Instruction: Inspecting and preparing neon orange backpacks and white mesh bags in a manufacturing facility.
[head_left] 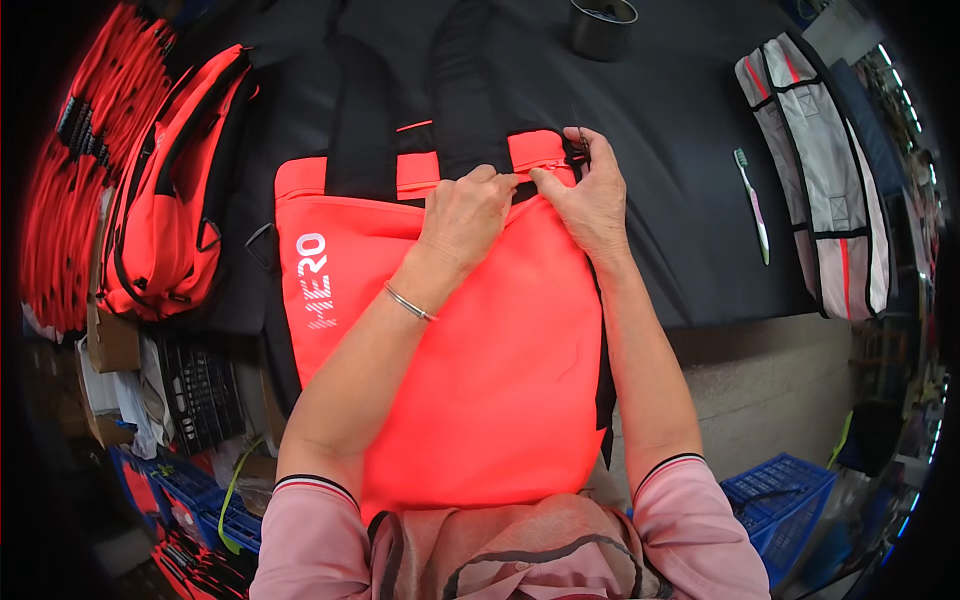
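Observation:
A bright coral-red backpack [480, 390] with pale lettering lies in front of me, its lower end against my body. Its black shoulder straps [362, 110] stretch away over the dark table. My left hand [462, 220] is closed at the bag's top opening, pinching the edge near the zipper. Beside it, my right hand [592, 205] grips the top right corner, thumb on the front and fingers behind. A small dark metal item [581, 146] shows by the right fingers; its kind is unclear. What lies inside the bag is hidden.
Another red backpack [165, 215] stands at the left, beside a tall stack of red pieces [95, 165]. A toothbrush [752, 205] and a grey bag [825, 180] lie on the right. A dark round tin [602, 35] sits at the back. A blue crate [785, 500] is below the table.

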